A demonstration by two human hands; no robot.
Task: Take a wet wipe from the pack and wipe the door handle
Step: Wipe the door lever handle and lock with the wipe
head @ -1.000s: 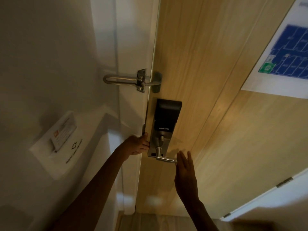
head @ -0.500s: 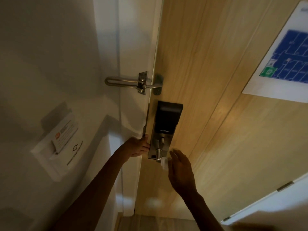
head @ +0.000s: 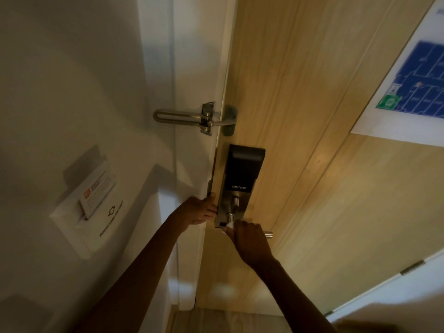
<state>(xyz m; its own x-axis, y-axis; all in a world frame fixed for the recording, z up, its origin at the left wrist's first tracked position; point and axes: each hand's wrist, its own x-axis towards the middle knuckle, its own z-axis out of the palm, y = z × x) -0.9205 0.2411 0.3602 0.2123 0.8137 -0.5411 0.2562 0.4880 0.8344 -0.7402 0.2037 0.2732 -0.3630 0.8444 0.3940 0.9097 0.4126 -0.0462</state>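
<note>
Closed since a second ago: right hand (head: 249,239), then flat and open, now clenched on wet wipe (head: 228,227) around lever door handle (head: 268,234). Left hand (head: 199,211) gripping door edge (head: 216,162). Soft, damp, light wipe; likely slippery on rigid metal, so wrap fully round shaft.

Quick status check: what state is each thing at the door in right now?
Door: slightly ajar.
Swing bar guard: lying flat against the frame.
Door handle: mostly covered, tip showing.
Wet wipe: pressed on the handle.
Left hand: gripping the door edge.
Right hand: closed over wipe and handle.
</note>
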